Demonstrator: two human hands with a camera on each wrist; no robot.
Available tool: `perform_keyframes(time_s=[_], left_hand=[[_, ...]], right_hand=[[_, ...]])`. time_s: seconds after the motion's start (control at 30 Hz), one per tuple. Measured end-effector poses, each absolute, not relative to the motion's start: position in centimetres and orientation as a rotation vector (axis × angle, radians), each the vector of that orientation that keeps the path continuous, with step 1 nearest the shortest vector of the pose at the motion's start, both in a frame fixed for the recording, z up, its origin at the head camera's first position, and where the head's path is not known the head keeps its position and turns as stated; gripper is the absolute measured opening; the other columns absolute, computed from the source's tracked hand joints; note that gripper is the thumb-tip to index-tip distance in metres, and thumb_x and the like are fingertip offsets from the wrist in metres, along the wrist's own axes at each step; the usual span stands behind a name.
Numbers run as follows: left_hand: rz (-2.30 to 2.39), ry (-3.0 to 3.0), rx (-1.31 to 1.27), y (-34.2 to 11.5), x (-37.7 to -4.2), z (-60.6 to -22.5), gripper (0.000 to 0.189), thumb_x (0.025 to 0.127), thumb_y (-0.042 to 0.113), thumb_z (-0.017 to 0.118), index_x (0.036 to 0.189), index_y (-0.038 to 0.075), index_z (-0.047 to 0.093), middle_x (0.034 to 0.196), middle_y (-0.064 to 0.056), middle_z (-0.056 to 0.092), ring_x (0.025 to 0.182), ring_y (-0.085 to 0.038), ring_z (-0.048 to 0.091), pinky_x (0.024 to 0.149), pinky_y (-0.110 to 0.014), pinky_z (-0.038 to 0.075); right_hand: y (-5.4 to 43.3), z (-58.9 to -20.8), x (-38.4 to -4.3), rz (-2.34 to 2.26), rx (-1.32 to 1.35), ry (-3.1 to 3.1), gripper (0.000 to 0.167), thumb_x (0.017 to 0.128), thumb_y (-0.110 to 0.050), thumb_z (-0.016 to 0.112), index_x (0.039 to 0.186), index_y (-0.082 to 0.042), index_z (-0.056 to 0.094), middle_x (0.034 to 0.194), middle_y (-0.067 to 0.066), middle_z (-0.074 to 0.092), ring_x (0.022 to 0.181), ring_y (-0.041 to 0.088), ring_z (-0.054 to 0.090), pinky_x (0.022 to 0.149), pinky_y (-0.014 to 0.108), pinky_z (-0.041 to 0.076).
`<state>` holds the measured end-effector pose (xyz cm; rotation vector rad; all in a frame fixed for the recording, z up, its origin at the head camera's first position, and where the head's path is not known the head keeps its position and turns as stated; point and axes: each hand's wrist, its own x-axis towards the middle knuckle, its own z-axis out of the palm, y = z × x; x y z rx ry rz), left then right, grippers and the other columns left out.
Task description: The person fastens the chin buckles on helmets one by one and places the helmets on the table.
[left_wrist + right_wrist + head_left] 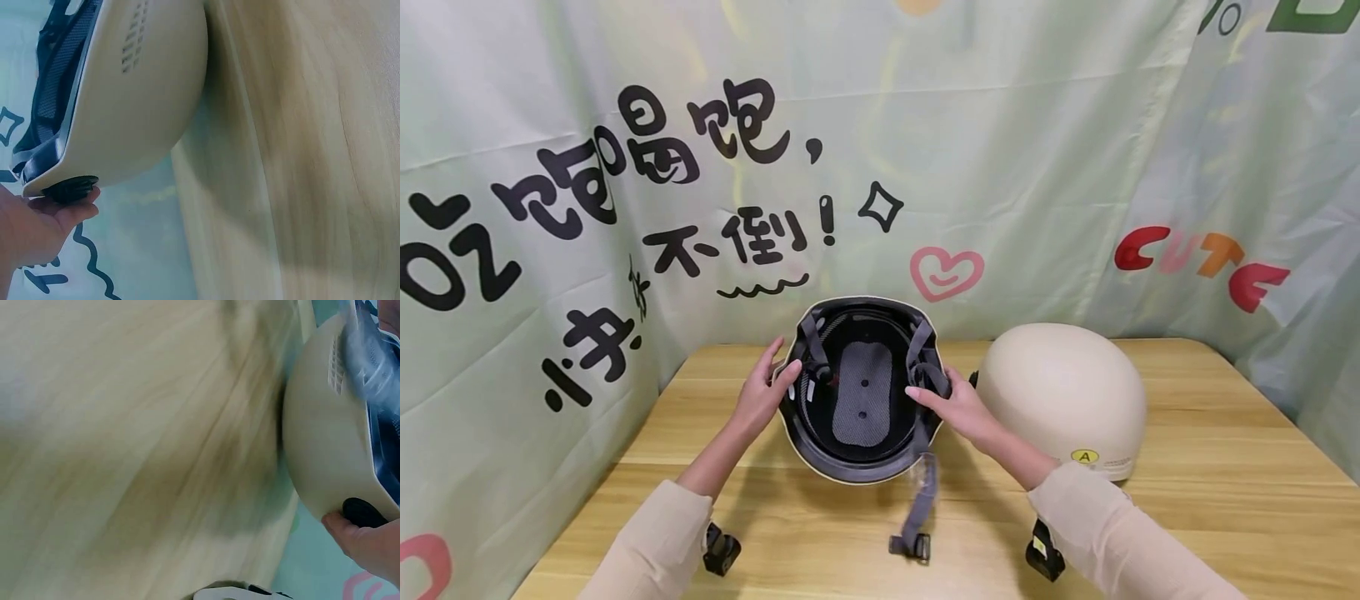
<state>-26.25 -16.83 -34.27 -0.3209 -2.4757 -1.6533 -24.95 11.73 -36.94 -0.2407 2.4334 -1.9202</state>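
Observation:
A cream helmet (807,460) is tipped so its dark inside faces me, with a grey mesh pad (862,392) in the crown. My left hand (765,390) holds its left rim, thumb on the edge. In the left wrist view that hand (47,228) grips beside a black round piece (72,189) on the shell. On the opposite side my right hand (964,410) grips the rim, its thumb over the grey chin strap. From that side the strap (925,496) dangles, partly in clear plastic, with a black buckle (912,546) at its end.
A second cream helmet (1063,392) with a yellow "A" sticker (1085,457) sits dome up on the wooden table (1217,433), right of the held one. Behind the table hangs a printed curtain (1022,167). Black devices (721,550) are strapped at both wrists.

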Motion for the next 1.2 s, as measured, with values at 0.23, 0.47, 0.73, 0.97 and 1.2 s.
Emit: perform_keyframes(time_s=[0.23, 0.47, 0.73, 0.97, 1.2], left_hand=[[-1.681, -2.516, -0.135, -16.2, -25.8, -33.3, 0.065, 0.091, 0.037, 0.047, 0.146, 0.009, 0.025, 0.138, -0.026, 0.044, 0.129, -0.034, 0.043, 0.106, -0.048, 0.036], [-1.599, -2.660, 0.057, -15.7, -25.3, -32.1, 0.076, 0.089, 0.054, 0.047, 0.146, 0.008, 0.024, 0.143, -0.023, 0.038, 0.129, -0.036, 0.042, 0.104, -0.048, 0.038], [-1.529, -2.708, 0.047, -16.3, -25.3, -32.5, 0.077, 0.090, 0.049, 0.050, 0.147, 0.007, 0.021, 0.141, -0.027, 0.039, 0.130, -0.038, 0.041, 0.107, -0.048, 0.035], [-1.069, -2.418, -0.356, -16.2, -25.3, -33.5, 0.067, 0.079, 0.030, 0.073, 0.132, 0.000, 0.047, 0.135, -0.022, 0.049, 0.126, -0.038, 0.045, 0.104, -0.050, 0.037], [-0.489, -2.223, -0.914, -15.7, -25.9, -34.0, 0.061, 0.065, 0.021, 0.084, 0.116, -0.002, 0.062, 0.124, -0.019, 0.060, 0.118, -0.036, 0.054, 0.098, -0.047, 0.043]], right_hand=[[11.9, -35.8, -25.4, -1.769, -0.081, 2.518, 0.078, 0.085, -0.038, 0.062, 0.143, -0.002, 0.025, 0.141, 0.023, 0.039, 0.127, 0.033, 0.044, 0.104, 0.044, 0.039], [11.9, -34.9, -25.7, -1.765, -0.091, 2.583, 0.060, 0.084, -0.022, 0.063, 0.133, 0.003, 0.039, 0.124, 0.024, 0.052, 0.106, 0.031, 0.056, 0.091, 0.038, 0.048], [11.5, -34.4, -26.0, -1.705, -0.119, 2.658, 0.058, 0.082, -0.010, 0.061, 0.133, 0.007, 0.040, 0.122, 0.028, 0.054, 0.107, 0.032, 0.056, 0.091, 0.039, 0.049], [10.9, -34.1, -25.9, -1.611, -0.132, 2.790, 0.049, 0.076, -0.003, 0.060, 0.124, 0.006, 0.053, 0.110, 0.026, 0.061, 0.097, 0.030, 0.059, 0.084, 0.038, 0.052], [10.8, -34.0, -25.8, -1.584, -0.125, 2.829, 0.044, 0.076, -0.002, 0.059, 0.119, 0.004, 0.057, 0.106, 0.023, 0.063, 0.092, 0.027, 0.060, 0.080, 0.036, 0.053]])
